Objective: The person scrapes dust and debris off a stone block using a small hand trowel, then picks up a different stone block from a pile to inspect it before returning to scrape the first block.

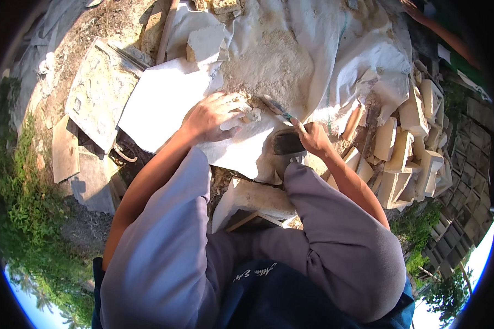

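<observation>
My left hand (211, 118) reaches over a white sheet, its fingers and thumb curved around a rough, pale chunk of stone (252, 114). Part of the chunk is hidden by the fingers. My right hand (314, 138) is closed around the handle of a hand tool with a narrow flat blade (277, 107). Its blade points up and left, toward the chunk, with a small gap between them. Pale powder and crumbs (269, 66) lie heaped on the sheet just beyond both hands.
Cut pale blocks (403, 151) are piled at the right. A white board (167, 101) and a dusty panel (101, 93) lie at the left. Between my knees rests a large pale block (255, 198). Another person's arm (444, 33) shows at the far right.
</observation>
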`<state>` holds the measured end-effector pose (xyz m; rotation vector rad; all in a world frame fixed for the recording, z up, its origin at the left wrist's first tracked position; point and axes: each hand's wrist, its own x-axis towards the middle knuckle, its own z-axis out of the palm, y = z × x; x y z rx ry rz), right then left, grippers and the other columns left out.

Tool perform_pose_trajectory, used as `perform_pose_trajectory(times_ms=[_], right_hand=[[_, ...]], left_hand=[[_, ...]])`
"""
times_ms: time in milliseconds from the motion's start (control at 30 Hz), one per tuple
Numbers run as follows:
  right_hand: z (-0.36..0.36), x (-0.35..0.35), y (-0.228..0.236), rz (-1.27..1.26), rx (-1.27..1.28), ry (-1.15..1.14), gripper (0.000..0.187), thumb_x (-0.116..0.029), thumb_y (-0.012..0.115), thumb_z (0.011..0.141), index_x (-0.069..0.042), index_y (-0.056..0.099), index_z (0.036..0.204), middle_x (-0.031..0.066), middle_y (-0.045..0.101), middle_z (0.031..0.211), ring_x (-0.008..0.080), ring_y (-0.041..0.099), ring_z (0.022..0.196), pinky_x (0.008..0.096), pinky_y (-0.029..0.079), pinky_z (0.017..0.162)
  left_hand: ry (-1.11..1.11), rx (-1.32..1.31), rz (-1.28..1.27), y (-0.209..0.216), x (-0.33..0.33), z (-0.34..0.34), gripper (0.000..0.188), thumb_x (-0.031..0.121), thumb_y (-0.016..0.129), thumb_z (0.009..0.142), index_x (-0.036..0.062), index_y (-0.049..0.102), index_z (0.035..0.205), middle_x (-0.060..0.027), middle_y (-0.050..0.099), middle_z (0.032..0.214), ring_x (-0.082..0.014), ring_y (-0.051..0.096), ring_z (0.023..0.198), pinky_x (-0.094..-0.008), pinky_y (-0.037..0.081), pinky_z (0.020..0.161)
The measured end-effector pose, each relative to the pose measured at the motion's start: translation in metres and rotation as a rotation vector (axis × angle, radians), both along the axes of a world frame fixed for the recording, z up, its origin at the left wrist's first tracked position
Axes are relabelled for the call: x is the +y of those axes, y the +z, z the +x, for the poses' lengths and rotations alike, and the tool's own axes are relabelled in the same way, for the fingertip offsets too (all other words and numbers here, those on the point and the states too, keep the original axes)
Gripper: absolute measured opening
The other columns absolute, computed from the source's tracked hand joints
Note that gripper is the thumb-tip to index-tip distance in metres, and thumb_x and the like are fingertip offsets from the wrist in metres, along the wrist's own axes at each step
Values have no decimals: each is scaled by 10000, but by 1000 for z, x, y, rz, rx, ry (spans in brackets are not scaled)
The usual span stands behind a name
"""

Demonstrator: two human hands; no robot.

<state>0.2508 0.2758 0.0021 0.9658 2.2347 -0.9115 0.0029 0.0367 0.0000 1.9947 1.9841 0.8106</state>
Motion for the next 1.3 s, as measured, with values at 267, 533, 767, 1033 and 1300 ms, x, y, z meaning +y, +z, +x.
perform_pose_trajectory(times_ms=[267,533,767,1033,1300], right_hand=[[4,-7,15,-141,325,-214,689,-537,499,1003,66,609,688,235,462,542,398,364,522,492,394,582],[-22,-10,16,-52,71,-131,738,-602,514,967,82,622,711,283,628,676,450,625,658,488,482,665],[18,-6,4,-103,286,-276,649,-486,480,1025,80,575,722,186,416,552,284,375,540,455,384,555],[-7,-6,-7,-5,30,-181,735,-571,497,981,89,653,699,356,594,692,523,635,766,545,495,698],[2,-17,-18,115,196,-193,692,-583,536,961,44,644,689,241,578,590,425,587,579,484,467,597]], left_hand=[[-17,21,-83,-7,-14,-5,368,375,711,829,101,732,1073,-112,661,1282,-296,613,1197,-455,447,1064],[-21,32,-34,1,-8,-3,338,281,729,805,100,723,1090,-91,658,1287,-285,595,1233,-437,448,1065],[15,23,-11,5,-5,-4,318,295,734,812,134,739,1086,-63,701,1183,-281,639,1066,-411,501,939],[69,165,-89,-2,-4,2,459,295,676,880,198,625,1325,4,650,1302,-237,599,1103,-393,460,983],[16,198,-237,-7,-4,3,496,153,622,855,148,579,1350,-10,629,1212,-233,530,1213,-401,360,1074]])
